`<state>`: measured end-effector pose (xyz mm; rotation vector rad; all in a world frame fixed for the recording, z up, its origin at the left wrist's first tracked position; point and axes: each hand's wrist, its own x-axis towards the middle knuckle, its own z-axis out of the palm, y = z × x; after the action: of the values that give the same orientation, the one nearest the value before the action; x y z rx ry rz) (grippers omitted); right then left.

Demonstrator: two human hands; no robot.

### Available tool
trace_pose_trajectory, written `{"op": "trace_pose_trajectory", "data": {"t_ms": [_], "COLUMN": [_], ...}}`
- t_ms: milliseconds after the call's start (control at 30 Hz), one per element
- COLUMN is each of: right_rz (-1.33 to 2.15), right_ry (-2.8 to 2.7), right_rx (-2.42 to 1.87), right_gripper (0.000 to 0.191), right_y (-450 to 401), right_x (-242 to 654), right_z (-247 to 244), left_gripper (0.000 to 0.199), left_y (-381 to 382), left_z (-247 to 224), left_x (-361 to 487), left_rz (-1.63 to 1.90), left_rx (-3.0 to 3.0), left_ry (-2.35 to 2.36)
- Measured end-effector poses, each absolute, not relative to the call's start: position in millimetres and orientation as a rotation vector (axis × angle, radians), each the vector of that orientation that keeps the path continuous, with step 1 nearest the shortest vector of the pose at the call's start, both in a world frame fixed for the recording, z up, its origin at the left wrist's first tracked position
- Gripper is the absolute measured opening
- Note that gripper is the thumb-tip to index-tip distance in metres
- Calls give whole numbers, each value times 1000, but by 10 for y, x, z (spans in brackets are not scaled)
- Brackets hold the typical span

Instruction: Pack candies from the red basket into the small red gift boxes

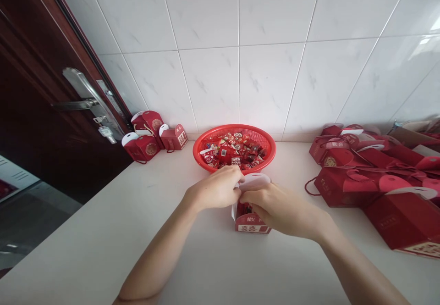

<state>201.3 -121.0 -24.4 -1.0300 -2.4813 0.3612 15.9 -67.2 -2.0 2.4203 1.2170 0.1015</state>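
Note:
A small red box [253, 227] with white inner flaps stands unfolded at its top on the white table, with red-wrapped pieces inside. My left hand [220, 187] is closed at the box's upper left, fingers bent over its edge. My right hand [275, 204] reaches over the box from the right, its fingers pinched together close to the left ones. What the fingertips of either hand hold is hidden. Just behind the box sits a red plastic basket [271, 156] full of wrapped sweets [237, 149].
Several red gift boxes [142, 146] stand at the back left, near a dark door [30, 66] with a metal handle. Many more red boxes [405, 213] crowd the right side of the table [120, 222]. A tiled wall [209, 80] rises behind.

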Motion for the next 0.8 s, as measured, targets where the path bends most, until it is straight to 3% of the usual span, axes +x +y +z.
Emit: {"op": "trace_pose_trajectory", "data": {"t_ms": [433,800], "right_rz": [716,726], "right_ry": [-2808,-2493], "right_rx": [-1038,-1080], "right_gripper": [37,28], "right_y": [-814,-1068], "right_x": [1815,2281], "right_z": [-499,13], "left_gripper": [26,22], "left_y": [-659,-574], "left_z": [-24,-9], "left_x": [173,122], "left_rz": [88,65], "left_rx": [2436,2446], "left_ry": [1169,1227]}}
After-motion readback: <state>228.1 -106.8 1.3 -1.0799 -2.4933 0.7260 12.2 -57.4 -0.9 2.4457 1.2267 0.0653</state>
